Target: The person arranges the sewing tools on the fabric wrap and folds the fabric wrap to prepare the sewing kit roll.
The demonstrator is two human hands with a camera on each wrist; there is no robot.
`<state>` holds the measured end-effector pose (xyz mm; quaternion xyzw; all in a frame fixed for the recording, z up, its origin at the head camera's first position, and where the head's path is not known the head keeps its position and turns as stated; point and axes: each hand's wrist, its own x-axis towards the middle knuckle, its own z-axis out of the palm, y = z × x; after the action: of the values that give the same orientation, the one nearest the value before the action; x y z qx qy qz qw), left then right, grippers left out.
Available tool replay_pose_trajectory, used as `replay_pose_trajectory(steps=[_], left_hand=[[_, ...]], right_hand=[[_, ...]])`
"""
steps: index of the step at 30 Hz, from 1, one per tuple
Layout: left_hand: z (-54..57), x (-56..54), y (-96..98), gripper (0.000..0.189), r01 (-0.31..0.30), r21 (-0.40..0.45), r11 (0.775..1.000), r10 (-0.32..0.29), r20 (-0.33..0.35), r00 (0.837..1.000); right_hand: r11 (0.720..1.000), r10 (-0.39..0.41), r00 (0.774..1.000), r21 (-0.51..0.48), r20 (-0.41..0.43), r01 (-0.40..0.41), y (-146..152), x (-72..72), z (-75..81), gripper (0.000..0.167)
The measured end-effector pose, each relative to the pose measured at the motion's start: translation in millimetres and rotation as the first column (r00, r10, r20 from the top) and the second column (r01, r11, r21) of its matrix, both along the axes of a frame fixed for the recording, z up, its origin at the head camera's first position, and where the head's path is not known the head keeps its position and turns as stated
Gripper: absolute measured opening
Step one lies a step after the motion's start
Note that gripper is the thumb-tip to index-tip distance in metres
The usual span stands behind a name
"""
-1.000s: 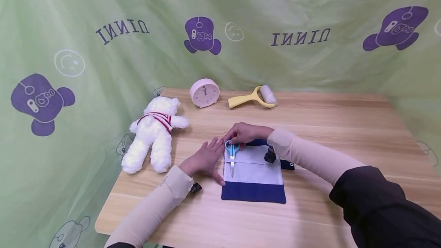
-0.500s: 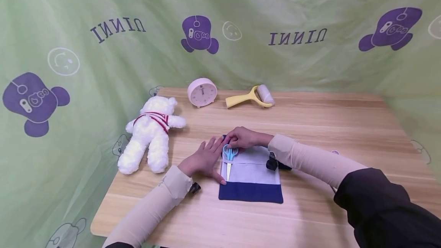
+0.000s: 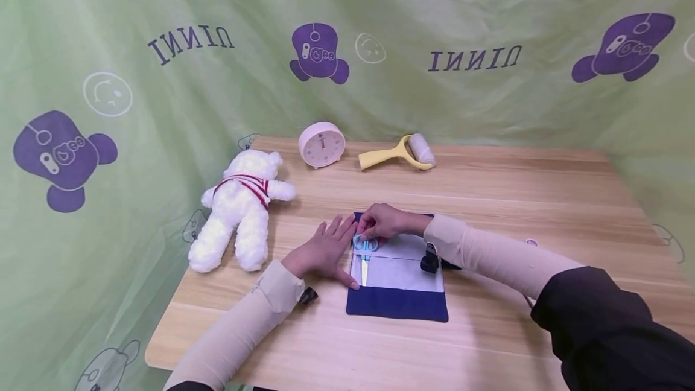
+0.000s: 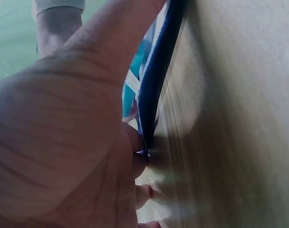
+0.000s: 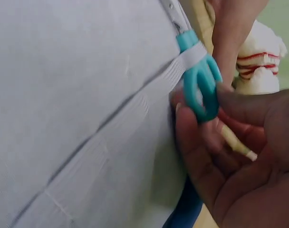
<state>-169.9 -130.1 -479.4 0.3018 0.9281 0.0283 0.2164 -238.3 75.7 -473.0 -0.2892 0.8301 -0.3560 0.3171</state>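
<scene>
A navy-edged fabric pouch (image 3: 396, 305) lies open on the table, its pale lining facing up. Teal-handled scissors (image 5: 188, 42) lie along its left side, blades toward the person. A white elastic band (image 5: 194, 56) crosses over them where the handles begin. My right hand (image 3: 390, 221) pinches the handle loops between thumb and fingers at the pouch's far left. My left hand (image 3: 321, 253) lies spread at the left edge, thumb on the near left part of the pouch. In the left wrist view the palm hides much of the pouch.
A white teddy bear (image 3: 239, 216) lies face down at the left. Along the back stand a pink round clock (image 3: 323, 146) and a yellow-handled lint roller (image 3: 382, 156). A green printed curtain (image 3: 380, 101) hangs behind the wooden table (image 3: 521, 186).
My right hand has moved slightly toward the person, sliding the scissors further under the elastic band. The left hand has stayed in place at the pouch's edge.
</scene>
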Motion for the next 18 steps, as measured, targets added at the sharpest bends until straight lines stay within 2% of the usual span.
replay_pose_trajectory(steps=[4, 7, 15, 18], left_hand=[[1.5, -0.3, 0.8, 0.138, 0.003, -0.001, 1.0, -0.003, 0.001, 1.0], [1.8, 0.4, 1.3, 0.138, 0.0, -0.002, 1.0, 0.0, -0.001, 1.0], [0.6, 3.2, 2.0, 0.136, 0.007, 0.002, 1.0, -0.007, -0.017, 1.0], [2.2, 3.3, 2.4, 0.136, 0.004, 0.009, 1.0, -0.004, 0.002, 1.0]], right_hand=[[0.997, -0.057, 0.993, 0.05, -0.103, 0.062, -1, 6.8, 7.1, 0.005], [0.994, -0.061, 0.983, 0.075, -0.172, 0.075, -2, 9.6, 10.1, 0.007], [0.998, 0.051, 0.945, 0.063, -0.323, -0.032, -2, 14.4, 4.6, 0.007], [0.997, 0.067, 0.939, 0.064, -0.337, -0.048, -2, 17.2, 2.3, 0.008]])
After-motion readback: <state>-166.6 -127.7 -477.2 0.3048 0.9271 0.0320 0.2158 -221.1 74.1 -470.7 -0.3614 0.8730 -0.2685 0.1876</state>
